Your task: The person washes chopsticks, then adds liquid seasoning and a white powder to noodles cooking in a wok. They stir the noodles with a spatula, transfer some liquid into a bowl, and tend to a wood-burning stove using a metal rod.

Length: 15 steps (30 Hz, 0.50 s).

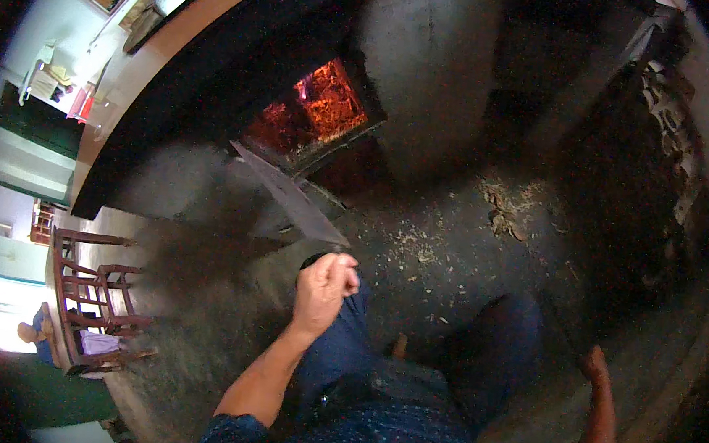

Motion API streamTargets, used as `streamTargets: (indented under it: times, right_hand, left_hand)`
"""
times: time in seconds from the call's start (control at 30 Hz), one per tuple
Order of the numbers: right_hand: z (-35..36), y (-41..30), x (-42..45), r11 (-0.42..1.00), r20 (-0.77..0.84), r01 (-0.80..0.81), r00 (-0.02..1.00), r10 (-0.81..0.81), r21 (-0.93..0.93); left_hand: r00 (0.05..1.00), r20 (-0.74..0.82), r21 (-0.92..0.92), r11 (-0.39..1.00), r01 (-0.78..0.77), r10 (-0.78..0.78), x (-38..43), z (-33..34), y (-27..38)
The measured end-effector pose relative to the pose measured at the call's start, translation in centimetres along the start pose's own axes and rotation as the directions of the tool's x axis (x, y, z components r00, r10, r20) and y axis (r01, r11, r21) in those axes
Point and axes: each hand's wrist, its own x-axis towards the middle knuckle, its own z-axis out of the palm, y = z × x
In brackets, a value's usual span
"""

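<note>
My left hand (326, 289), its fingers curled, is in front of me above my left knee. Just beyond it is the near end of a long, flat grey metal piece (296, 200), which slants up to the left towards a fire opening. Whether the hand grips this piece cannot be made out. Orange embers glow in the fire opening (329, 108) of a dark stove or furnace. My right hand (596, 364) hangs low at the right, in shadow; a faint dark line runs from it towards the upper left, and its grip is unclear.
Pale chips and scraps (422, 246) lie scattered on the dark floor before the stove, beside a small heap of dry shreds (503, 215). Wooden chairs (94, 300) stand at the left, with a person (32, 332) beyond them. Pale, irregular pieces line the right side.
</note>
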Motion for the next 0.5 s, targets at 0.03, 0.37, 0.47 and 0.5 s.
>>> streamTargets:
  times: [0.03, 0.37, 0.47, 0.5]
  right_hand:
    - [-1.6, -3.6, -0.8, 0.992, -0.054, -0.031, 0.998, 0.038, 0.121]
    - [-15.3, -26.0, -11.1, 0.525, -0.070, 0.251, 0.938, -0.340, 0.813]
    - [-17.6, -31.5, -14.3, 0.434, -0.063, 0.304, 0.872, -0.486, 0.848]
    - [-17.7, -32.9, -14.8, 0.375, -0.091, 0.325, 0.847, -0.523, 0.869]
  left_hand:
    - [0.999, -0.037, 0.029, 0.999, 0.033, -0.032, -1.4, -1.1, -0.5]
    - [0.950, -0.311, 0.221, 0.975, 0.035, 0.037, -6.4, -11.8, -5.4]
    - [0.903, -0.429, 0.153, 0.986, 0.066, 0.006, -6.7, -14.3, -7.5]
    - [0.884, -0.467, 0.117, 0.990, 0.075, -0.012, -6.9, -15.1, -8.0]
